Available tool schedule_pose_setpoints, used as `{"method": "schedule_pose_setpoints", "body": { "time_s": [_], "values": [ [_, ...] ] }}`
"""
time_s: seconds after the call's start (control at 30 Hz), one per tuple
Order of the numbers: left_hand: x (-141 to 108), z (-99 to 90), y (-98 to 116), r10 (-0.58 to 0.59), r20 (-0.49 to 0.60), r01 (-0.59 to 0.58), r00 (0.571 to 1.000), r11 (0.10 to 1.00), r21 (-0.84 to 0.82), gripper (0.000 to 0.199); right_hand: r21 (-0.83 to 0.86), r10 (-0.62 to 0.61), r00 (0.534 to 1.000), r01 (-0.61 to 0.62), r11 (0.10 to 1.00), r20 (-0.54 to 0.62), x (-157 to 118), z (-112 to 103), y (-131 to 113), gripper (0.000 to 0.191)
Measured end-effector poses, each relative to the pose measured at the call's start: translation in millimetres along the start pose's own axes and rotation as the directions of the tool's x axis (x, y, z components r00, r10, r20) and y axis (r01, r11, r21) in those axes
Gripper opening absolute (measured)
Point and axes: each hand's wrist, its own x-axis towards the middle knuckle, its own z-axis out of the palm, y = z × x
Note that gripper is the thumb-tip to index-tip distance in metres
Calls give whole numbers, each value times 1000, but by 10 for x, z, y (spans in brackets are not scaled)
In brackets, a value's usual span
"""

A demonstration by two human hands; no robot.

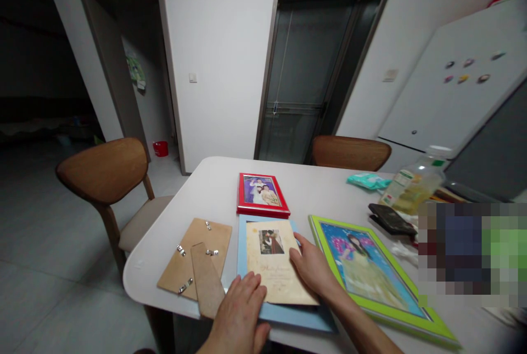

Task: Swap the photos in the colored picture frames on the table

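Note:
A cream printed sheet (274,274) with a small photo lies on a light blue frame (242,244). My left hand (242,310) rests at the sheet's lower left edge, its fingers side by side and nothing visibly gripped. At the sheet's right edge is my right hand (310,266), fingers bent against the paper. To the left lies a brown backing board (173,271) with metal clips and a stand flap (206,282). A red framed photo (263,195) sits just beyond the blue frame. The green framed picture (366,266) lies to the right.
On the white table (206,189) at the right are a plastic bottle (415,184), a black phone-like object (391,219) and a teal packet (368,180). Wooden chairs stand at the left (109,170) and far side (349,152).

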Motion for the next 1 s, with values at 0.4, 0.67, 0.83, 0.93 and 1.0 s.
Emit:
{"method": "schedule_pose_setpoints", "body": {
  "time_s": [0.4, 0.67, 0.83, 0.93, 1.0],
  "values": [
    [-353, -146, -407, 19, -219, 9, 976, 992, 125, 50, -361, -173, 984, 149, 920, -33, -114, 14, -137, 37],
    [-941, -240, -1150, -148, -375, 265, 915, 922, 281, 65, -61, -422, 869, 451, 891, 257, -531, 522, -1005, 46],
    [-992, -225, -1269, -69, -462, 213, 884, 940, 267, 49, 1, -376, 883, 392, 920, 279, -593, 858, -1254, 50],
    [-971, -311, -1271, -31, -504, 188, 863, 946, 264, 46, 183, -370, 884, 328, 927, 287, -552, 789, -1259, 55],
    [-918, -402, -1169, 13, -537, 153, 844, 952, 264, 47, 269, -396, 878, 326, 906, 270, -536, 612, -1243, 54]
  ]
}}
